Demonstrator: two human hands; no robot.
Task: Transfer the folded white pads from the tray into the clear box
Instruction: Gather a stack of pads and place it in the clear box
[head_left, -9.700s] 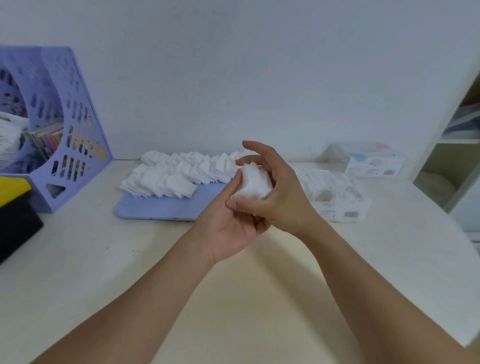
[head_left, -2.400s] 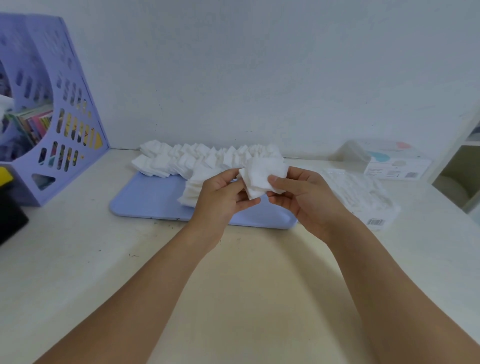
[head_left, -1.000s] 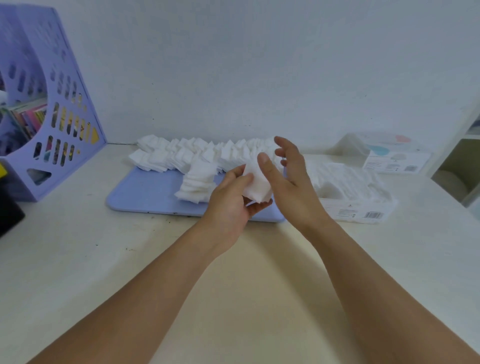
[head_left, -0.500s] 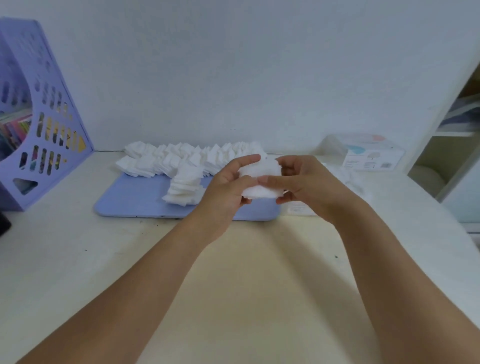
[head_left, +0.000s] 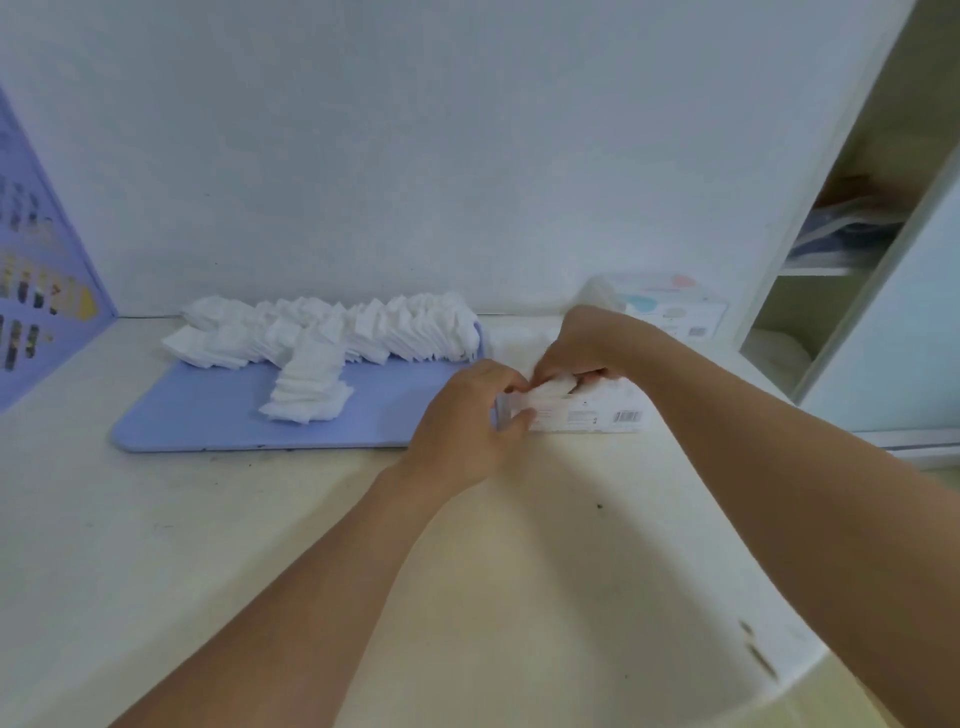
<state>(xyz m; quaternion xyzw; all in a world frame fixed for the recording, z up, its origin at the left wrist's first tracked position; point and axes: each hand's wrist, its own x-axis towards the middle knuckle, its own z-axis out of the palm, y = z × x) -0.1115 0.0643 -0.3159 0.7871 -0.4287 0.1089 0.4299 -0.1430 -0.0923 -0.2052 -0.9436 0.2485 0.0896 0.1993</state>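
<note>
My left hand (head_left: 467, 415) has its fingers (head_left: 511, 387) curled in tight, thumb and fingertips pinching the near end of a small stack of pads (head_left: 550, 391). My right hand (head_left: 579, 345) comes over from the far side, fingers bent down and closed on the other end of that same stack, so both hands are clamped on it together. The stack sits tilted between them, right at the top edge of the clear box (head_left: 587, 415), over its left end. How far in it has gone I can't tell, my knuckles cover that part. My left thumb also lies against the box's left corner.

The box stands on the pale surface (head_left: 260, 545), just beside the right edge of the blue tray (head_left: 208, 415). On the tray, a long overlapping row of folded white pads (head_left: 332, 332) runs along the far side, and one short column of pads (head_left: 309, 389) juts toward me from its middle. Those are well to the left of my fingers.

Behind the box, against the wall, there's a small printed carton (head_left: 670, 306). A purple file rack (head_left: 36, 291) stands at the far left, and a shelf unit (head_left: 841, 260) at the right.
</note>
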